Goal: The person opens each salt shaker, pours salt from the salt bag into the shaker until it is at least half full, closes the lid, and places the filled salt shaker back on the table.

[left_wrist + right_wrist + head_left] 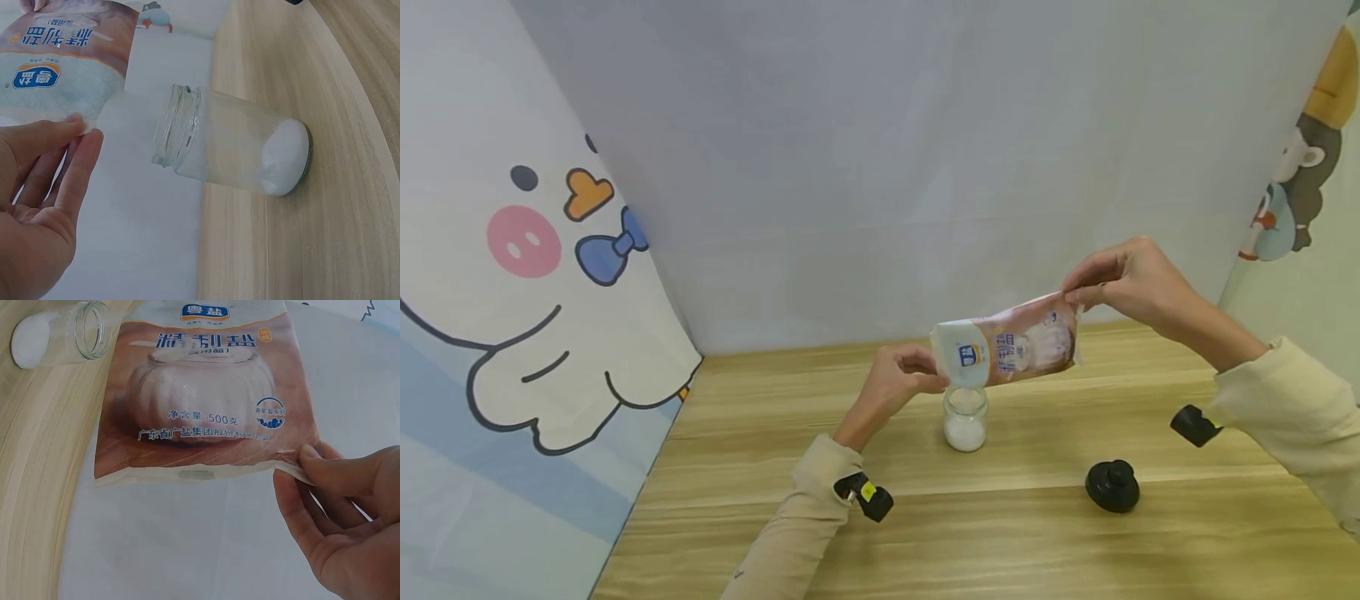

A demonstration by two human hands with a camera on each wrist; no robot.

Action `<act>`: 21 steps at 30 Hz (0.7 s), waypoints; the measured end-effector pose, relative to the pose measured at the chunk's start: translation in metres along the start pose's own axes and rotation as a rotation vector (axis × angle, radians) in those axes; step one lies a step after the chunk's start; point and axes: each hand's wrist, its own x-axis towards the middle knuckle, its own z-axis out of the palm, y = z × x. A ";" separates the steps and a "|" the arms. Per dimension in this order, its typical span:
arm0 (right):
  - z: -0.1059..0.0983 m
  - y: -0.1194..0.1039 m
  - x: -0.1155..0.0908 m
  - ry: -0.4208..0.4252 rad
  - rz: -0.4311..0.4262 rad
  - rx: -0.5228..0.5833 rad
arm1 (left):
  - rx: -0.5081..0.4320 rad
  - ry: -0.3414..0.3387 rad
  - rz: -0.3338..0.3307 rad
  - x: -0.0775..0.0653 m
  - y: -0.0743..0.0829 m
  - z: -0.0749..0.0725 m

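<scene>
A bag of salt (1030, 343) is held in the air, tilted with its left end lowest, over a glass jar (965, 417). My left hand (895, 379) pinches the bag's lower corner between thumb and fingertips, right by the jar's mouth. At the raised end, my right hand (1138, 283) pinches the opposite corner, as the right wrist view shows. White salt (284, 156) covers the bottom of the upright jar. Between the bag's corner and the jar's mouth, a faint whitish haze shows in the left wrist view.
A black knobbed lid (1112, 486) lies on the wooden table (1000, 533), right of the jar and nearer to me. A pale cloth (925, 192) hangs behind the table. Cartoon-printed cloth (523, 333) stands at the left side.
</scene>
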 end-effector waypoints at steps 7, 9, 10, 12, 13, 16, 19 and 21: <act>0.000 0.000 0.000 -0.002 0.008 0.001 | -0.006 -0.008 -0.001 -0.001 0.000 0.000; 0.001 0.001 0.000 -0.004 0.006 0.005 | -0.008 -0.003 -0.006 -0.001 -0.001 0.000; 0.001 0.001 0.000 -0.002 0.005 0.005 | -0.008 -0.001 -0.008 -0.001 -0.001 0.000; 0.001 0.001 0.000 0.002 0.006 0.004 | -0.008 0.004 -0.013 -0.001 -0.001 0.000; 0.001 0.001 0.000 0.004 0.007 0.003 | -0.009 0.005 -0.013 -0.001 -0.001 0.000; 0.001 0.001 0.000 0.009 0.003 0.004 | -0.013 0.008 -0.012 -0.001 -0.001 0.001; 0.000 0.000 -0.001 0.009 -0.002 0.010 | -0.012 0.007 -0.008 0.000 -0.002 0.001; 0.001 -0.001 -0.001 0.009 -0.001 0.008 | -0.012 0.003 -0.005 0.001 -0.002 0.001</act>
